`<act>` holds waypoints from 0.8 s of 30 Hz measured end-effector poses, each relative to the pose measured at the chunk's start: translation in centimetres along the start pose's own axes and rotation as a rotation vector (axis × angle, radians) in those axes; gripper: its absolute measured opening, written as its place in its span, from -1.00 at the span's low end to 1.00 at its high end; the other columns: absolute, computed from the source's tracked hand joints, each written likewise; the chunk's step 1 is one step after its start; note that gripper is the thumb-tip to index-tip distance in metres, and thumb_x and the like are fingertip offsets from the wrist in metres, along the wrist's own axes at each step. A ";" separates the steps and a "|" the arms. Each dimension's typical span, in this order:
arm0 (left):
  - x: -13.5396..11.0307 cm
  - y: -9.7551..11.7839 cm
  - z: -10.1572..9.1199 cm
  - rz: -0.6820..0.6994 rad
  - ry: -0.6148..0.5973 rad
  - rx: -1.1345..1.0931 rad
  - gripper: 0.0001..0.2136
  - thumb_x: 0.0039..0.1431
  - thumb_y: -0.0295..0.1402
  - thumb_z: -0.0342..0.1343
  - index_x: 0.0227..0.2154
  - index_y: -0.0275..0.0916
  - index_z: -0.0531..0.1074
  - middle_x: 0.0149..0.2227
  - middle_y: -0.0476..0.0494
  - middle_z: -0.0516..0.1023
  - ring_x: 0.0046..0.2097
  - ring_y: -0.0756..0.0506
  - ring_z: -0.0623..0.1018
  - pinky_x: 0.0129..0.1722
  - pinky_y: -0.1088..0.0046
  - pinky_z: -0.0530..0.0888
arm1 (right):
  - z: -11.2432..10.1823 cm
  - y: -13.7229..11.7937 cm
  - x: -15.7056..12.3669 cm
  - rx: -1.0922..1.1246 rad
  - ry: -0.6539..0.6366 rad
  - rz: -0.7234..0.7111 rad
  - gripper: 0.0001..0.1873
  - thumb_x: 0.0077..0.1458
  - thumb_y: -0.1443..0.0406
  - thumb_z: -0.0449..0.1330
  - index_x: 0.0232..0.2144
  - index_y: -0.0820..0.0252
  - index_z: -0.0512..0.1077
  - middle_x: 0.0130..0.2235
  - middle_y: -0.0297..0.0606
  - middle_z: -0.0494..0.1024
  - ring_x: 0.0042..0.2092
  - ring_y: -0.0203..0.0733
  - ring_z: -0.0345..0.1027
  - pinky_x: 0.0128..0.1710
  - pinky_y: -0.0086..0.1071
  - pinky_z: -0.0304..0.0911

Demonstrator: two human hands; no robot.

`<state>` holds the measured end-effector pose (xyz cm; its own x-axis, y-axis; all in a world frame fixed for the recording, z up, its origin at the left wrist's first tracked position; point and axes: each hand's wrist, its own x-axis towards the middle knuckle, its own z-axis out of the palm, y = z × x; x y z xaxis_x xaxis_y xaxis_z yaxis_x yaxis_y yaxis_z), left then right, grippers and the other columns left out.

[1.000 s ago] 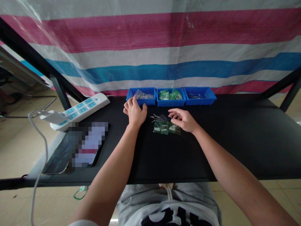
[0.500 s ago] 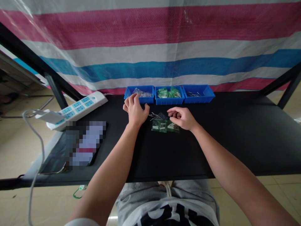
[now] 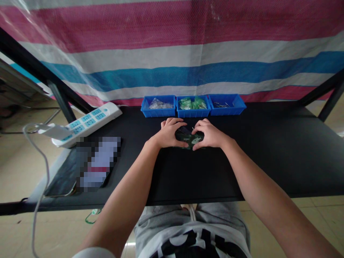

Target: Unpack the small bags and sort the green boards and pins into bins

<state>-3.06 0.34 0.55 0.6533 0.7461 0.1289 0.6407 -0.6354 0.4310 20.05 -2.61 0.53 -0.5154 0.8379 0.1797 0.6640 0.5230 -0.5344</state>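
My left hand (image 3: 168,133) and my right hand (image 3: 210,134) are cupped together over a small heap of green packets (image 3: 189,138) on the black table (image 3: 255,157). The fingers of both curl round the heap from either side, thumbs at the near edge. Most of the packets and the thin metal pins lying with them are hidden beneath the hands. Three blue trays stand in a row just beyond: the left tray (image 3: 158,106) has clear bags, the middle tray (image 3: 192,106) green packets, the right tray (image 3: 226,104) metal pins.
A white power strip (image 3: 87,123) with a grey cable lies at the table's left rear. A blurred flat object (image 3: 97,163) rests near the left front. A striped tarpaulin (image 3: 172,50) hangs behind the table. Black frame bars rise at both sides.
My left hand came away from the left tray and moved right to the heap. My right hand closed in from the other side, so both now cover the packets.
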 end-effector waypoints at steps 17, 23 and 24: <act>0.9 -0.4 1.8 0.080 0.097 -0.098 -0.49 0.03 -0.04 0.23 -0.02 -0.24 0.44 0.03 -0.29 0.47 0.06 -0.27 0.45 0.08 0.09 0.38 | 0.8 0.3 0.5 0.299 0.196 0.179 -0.67 -0.19 0.21 0.40 -0.34 0.20 0.45 -0.37 -0.28 0.51 -0.36 -0.20 0.37 -0.33 -0.31 0.25; 1.0 0.5 2.1 0.120 0.210 -0.239 -0.53 0.09 -0.17 0.19 0.02 -0.31 0.38 0.09 -0.35 0.43 0.12 -0.23 0.45 0.14 0.19 0.38 | 1.1 0.5 1.0 0.756 0.347 0.319 -0.70 -0.22 0.17 0.39 -0.46 0.22 0.44 -0.50 -0.33 0.50 -0.47 -0.28 0.34 -0.43 -0.36 0.25; 1.0 0.7 2.1 0.119 0.243 -0.254 -0.54 0.11 -0.17 0.17 0.02 -0.31 0.38 0.08 -0.34 0.43 0.12 -0.22 0.45 0.14 0.20 0.38 | 1.1 0.4 1.0 0.817 0.387 0.344 -0.68 -0.24 0.15 0.40 -0.48 0.21 0.42 -0.52 -0.34 0.49 -0.50 -0.30 0.31 -0.47 -0.38 0.23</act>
<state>-1.15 0.24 -0.90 0.5828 0.7146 0.3868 0.4256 -0.6739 0.6039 19.16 -1.71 -0.41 -0.0520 0.9948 0.0877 0.0882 0.0921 -0.9918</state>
